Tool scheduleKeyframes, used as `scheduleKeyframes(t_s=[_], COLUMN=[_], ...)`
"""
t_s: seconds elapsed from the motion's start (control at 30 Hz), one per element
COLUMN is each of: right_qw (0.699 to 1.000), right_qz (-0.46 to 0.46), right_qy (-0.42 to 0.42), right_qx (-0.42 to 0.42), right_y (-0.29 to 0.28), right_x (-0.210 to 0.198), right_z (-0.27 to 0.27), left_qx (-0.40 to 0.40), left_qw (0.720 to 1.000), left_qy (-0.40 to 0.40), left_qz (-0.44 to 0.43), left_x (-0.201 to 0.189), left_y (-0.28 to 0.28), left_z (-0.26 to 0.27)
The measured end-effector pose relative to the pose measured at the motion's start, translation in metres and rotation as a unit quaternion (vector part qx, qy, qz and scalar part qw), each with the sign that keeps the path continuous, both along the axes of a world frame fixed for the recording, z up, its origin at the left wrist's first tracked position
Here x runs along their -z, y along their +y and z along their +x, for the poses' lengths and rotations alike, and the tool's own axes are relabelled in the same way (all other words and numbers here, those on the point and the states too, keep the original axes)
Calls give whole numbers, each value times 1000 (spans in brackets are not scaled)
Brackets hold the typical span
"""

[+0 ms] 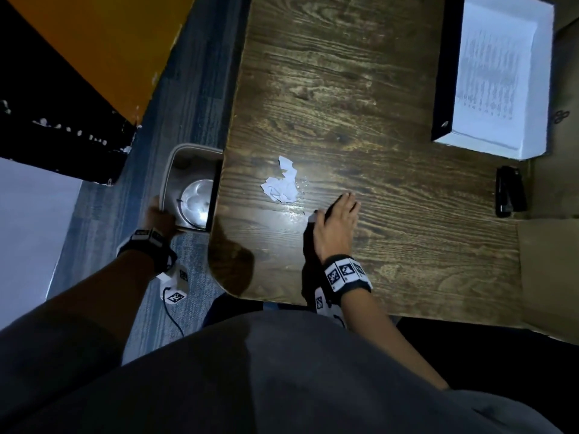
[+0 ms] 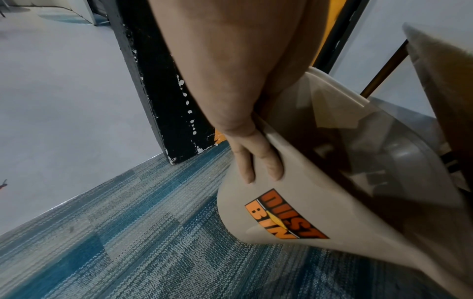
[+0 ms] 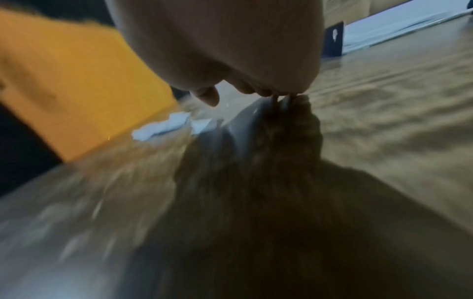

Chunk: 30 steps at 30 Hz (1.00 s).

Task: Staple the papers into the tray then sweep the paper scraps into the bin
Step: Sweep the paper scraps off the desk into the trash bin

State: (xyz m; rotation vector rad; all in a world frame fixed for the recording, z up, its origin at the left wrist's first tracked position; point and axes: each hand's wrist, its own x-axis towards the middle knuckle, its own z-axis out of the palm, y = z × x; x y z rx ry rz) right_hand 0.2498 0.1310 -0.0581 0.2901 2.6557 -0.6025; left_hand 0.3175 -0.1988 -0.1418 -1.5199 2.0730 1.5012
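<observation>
White paper scraps lie in a small heap near the left edge of the wooden table. My right hand stands on its edge on the table just right of the heap, fingers straight, with one small scrap against its palm side. In the blurred right wrist view the scraps lie ahead of the fingertips. My left hand grips the rim of the beige dust bin, which is held tilted under the table's left edge. Its fingers lie curled over the bin's outer wall.
A white tray with printed papers sits at the table's far right. A black stapler lies in front of it. Blue carpet and a black and orange panel are left of the table.
</observation>
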Motion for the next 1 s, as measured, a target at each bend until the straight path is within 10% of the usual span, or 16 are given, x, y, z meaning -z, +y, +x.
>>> scheduleKeyframes(t_s=[0.33,0.5,0.6,0.73,1.0], right_qw=[974,951,877,848,869], right_qz=[-129,-304,-449,-390,-414], right_qy=[-32,16,-134,-356,-272], right_qx=[-182,52,106,-44,4], right_y=[-84,-43,-16,-17,-78], right_x=[-5,-29,-31,-17,-21], right_z=[34,9,3,-4,-58], left_qx=[-16,-42,-35,7,1], left_qw=[999,994,995,995,995], left_qy=[16,80,81,91,84], left_qz=[37,65,53,33,52], left_x=[14,16,10,2,-4], left_y=[-9,-15,-14,-12,-10], left_z=[7,14,13,12,14])
